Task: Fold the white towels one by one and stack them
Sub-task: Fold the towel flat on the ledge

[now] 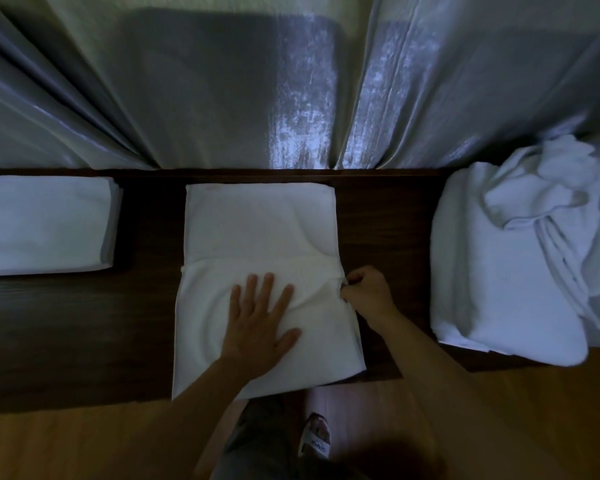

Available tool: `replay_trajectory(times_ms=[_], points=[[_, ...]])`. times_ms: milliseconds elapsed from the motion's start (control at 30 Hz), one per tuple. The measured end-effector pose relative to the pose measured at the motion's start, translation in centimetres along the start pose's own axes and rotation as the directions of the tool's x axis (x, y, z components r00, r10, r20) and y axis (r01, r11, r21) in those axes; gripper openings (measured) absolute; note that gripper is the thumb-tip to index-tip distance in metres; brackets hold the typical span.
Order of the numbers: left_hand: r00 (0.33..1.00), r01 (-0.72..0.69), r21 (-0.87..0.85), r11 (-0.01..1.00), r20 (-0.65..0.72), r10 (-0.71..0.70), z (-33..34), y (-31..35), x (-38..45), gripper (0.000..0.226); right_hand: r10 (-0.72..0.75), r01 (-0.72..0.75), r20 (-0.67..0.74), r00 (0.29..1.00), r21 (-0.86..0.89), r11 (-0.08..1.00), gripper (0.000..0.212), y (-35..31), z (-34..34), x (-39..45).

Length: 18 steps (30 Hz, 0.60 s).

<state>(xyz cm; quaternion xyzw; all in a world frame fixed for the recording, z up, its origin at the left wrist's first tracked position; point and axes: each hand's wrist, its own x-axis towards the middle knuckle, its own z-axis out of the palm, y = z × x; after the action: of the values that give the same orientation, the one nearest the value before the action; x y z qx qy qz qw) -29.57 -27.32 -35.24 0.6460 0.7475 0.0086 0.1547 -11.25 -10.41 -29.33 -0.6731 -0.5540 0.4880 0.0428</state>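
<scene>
The left hand (260, 323) lies flat, fingers spread, pressing the near half of the towel (260, 230) on the table (385, 230). Just right of it, the right hand (364, 289) pinches the towel's right edge at the fold line. If that pinch tugs unevenly, the layers may skew. Further left sits the folded stack (42, 223); further right, the unfolded pile (506, 254).

White towel (257, 230); dark brown table (66, 323); silvery curtain (222, 98).
</scene>
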Motion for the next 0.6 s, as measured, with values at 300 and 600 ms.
replay_trajectory(times_ms=[300,600], points=[[1.000,0.009,-0.036,0.999,-0.018,-0.010,-0.4,0.3,-0.1,0.087,0.239,-0.262,0.124,0.963,0.228,0.938,0.014,-3.2,-0.3,2.0],[0.999,0.012,-0.045,0.999,-0.047,-0.014,0.3,0.2,0.0,0.088,-0.186,0.152,-0.149,0.971,-0.217,0.964,0.023,-5.5,0.5,5.3]])
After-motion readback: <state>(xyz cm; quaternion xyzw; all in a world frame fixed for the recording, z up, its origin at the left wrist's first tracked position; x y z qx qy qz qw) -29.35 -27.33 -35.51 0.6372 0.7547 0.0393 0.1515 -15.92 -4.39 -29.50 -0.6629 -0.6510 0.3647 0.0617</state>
